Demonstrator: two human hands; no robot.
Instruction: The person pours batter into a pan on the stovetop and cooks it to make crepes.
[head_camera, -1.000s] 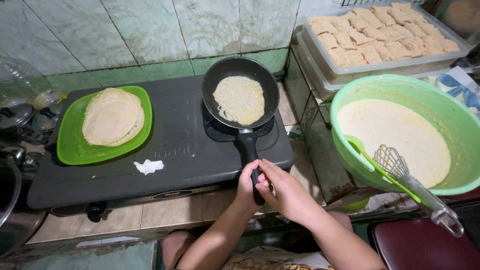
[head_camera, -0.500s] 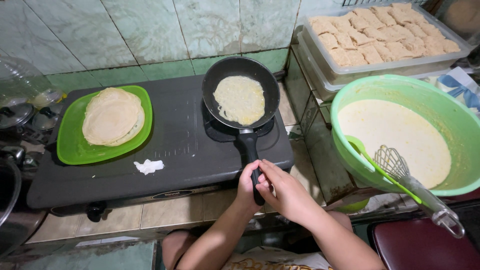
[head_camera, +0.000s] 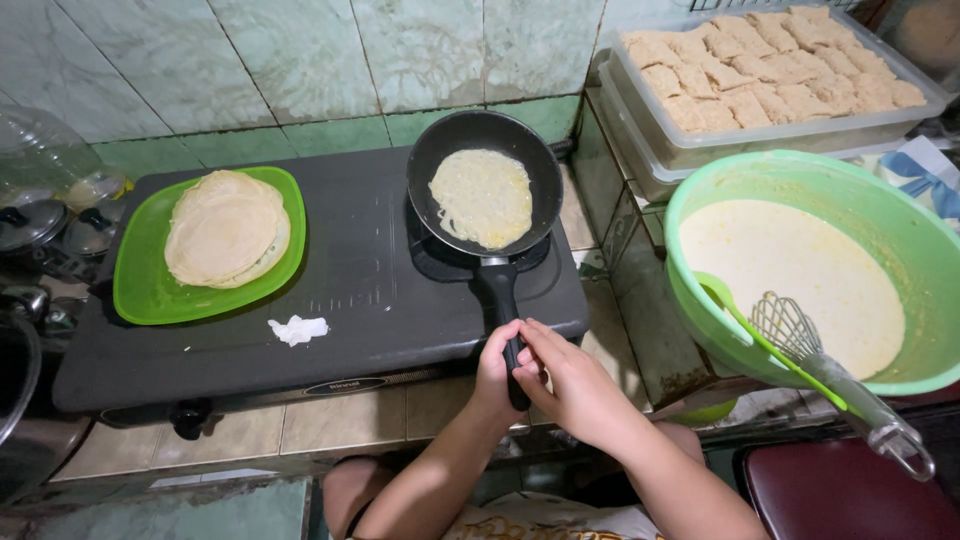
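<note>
Both your hands are on the black pan handle (head_camera: 503, 310) at the stove's near edge: left hand (head_camera: 497, 372) gripping it, right hand (head_camera: 577, 385) wrapped over beside. The frying pan (head_camera: 484, 190) sits on the burner, thin crepe (head_camera: 481, 198) inside.

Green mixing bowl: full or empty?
Partly full. The green mixing bowl holds pale batter well below its rim, with a whisk leaning in it.

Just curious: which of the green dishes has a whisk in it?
The big round green bowl of batter on the right holds the whisk; the flat green plate holds stacked pancakes.
</note>
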